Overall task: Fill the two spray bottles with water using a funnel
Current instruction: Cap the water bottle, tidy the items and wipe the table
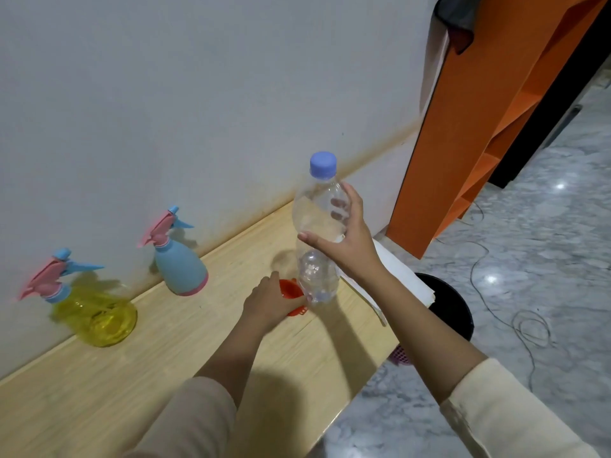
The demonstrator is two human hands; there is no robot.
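Note:
A clear plastic water bottle (318, 226) with a blue cap is lifted off the wooden table, and my right hand (347, 239) is wrapped around its middle. Under it, my left hand (269, 300) lies over a small red funnel (291, 292) on the table; whether the fingers grip it I cannot tell. A blue spray bottle (180, 266) with a pink and blue trigger head stands by the wall. To its left stands a yellow see-through spray bottle (99, 317) with the same kind of head. Both trigger heads are on.
The light wooden table (148, 375) runs along a white wall. White sheets of paper (396, 272) hang over its right end. Beyond that edge are a black bin (453, 309), an orange shelf unit (479, 127) and a cable on the marble floor.

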